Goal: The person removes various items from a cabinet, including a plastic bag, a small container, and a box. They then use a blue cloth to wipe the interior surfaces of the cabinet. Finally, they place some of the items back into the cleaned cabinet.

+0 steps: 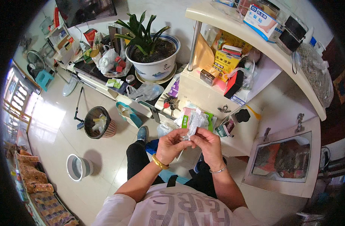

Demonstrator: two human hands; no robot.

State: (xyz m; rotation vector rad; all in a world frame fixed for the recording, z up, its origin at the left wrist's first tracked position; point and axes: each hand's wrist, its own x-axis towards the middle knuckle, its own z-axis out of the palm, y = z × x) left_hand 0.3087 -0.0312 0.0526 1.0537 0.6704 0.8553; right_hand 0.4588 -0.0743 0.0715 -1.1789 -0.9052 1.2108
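Observation:
Both my hands meet in front of me above my lap. My left hand, with a gold-coloured bangle at its wrist, pinches the lower end of a crumpled silvery-white wrapper. My right hand, with a thin silver-coloured bangle, grips the same wrapper from the other side. Fingertips nearly touch around it, and they hide what the lower end holds. Just beyond the wrapper, green, white and pink packets lie on the cabinet's low surface. A bunch of keys is close by, to their left.
Ahead stands a cream cabinet with boxes and bags on its shelf. A potted plant stands left of it. On the tiled floor are a waste basket and a grey-white bucket. An opened cabinet door juts out at right.

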